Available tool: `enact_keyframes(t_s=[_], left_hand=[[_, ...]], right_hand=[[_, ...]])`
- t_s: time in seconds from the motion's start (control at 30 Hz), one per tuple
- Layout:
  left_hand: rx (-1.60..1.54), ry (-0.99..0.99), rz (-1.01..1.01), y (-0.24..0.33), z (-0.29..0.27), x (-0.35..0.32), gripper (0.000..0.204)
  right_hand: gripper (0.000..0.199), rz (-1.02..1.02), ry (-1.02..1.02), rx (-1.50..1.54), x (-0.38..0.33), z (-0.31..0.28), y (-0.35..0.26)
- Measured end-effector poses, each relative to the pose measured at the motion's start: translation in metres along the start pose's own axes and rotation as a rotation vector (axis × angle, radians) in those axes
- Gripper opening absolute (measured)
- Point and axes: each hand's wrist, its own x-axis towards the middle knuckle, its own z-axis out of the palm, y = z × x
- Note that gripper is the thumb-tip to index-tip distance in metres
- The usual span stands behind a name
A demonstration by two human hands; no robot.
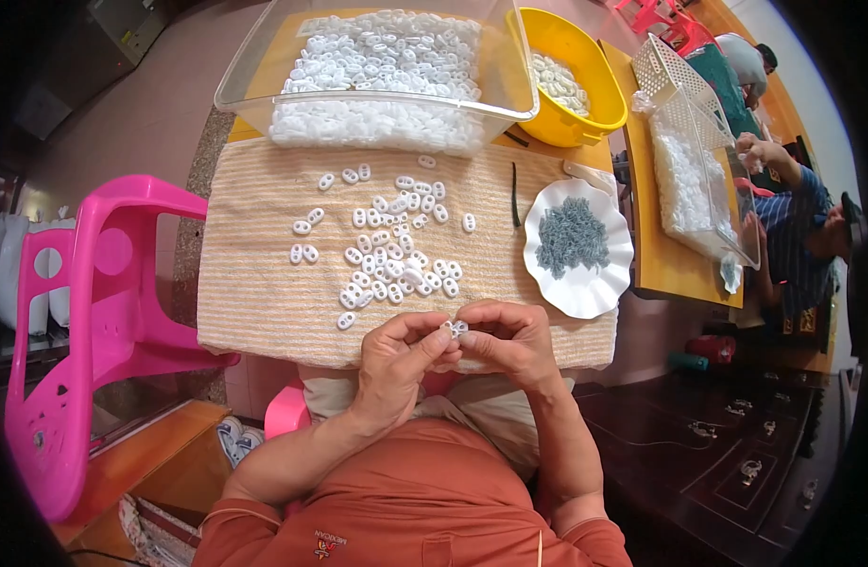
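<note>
My left hand [398,364] and my right hand [511,346] meet at the near edge of the cloth-covered table, both closed in a pinch. Between their fingertips is a small white oval plastic piece with holes [459,328], partly hidden by the fingers. Just beyond lie many loose two-holed white oval pieces [393,268], some touching, others scattered over the striped cloth [254,302]. To the right, a white scalloped plate [585,298] carries a heap of tiny grey-blue parts [573,236]; their exact kind is too small to tell.
A clear plastic bin [235,90] full of white pieces stands at the far side, beside a yellow basin [604,104]. A thin dark strip [515,194] lies near the plate. Left is a pink chair [84,312]. At right, a person [798,203] works by another bin [675,180].
</note>
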Motion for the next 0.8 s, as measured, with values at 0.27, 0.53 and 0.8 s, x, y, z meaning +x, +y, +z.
enact_keyframes(t_s=[0.27, 0.53, 0.8], left_hand=[[-0.021, 0.002, -0.004, 0.000, -0.001, 0.000, 0.020], [-0.009, 0.002, 0.018, 0.001, 0.000, 0.001, 0.019], [-0.015, 0.003, 0.019, 0.002, 0.000, 0.001, 0.019]], right_hand=[[0.025, 0.168, 0.012, 0.022, -0.002, 0.011, -0.020], [0.027, 0.087, -0.017, 0.038, -0.002, 0.010, -0.011], [0.029, 0.172, -0.025, 0.065, -0.003, 0.009, -0.013]])
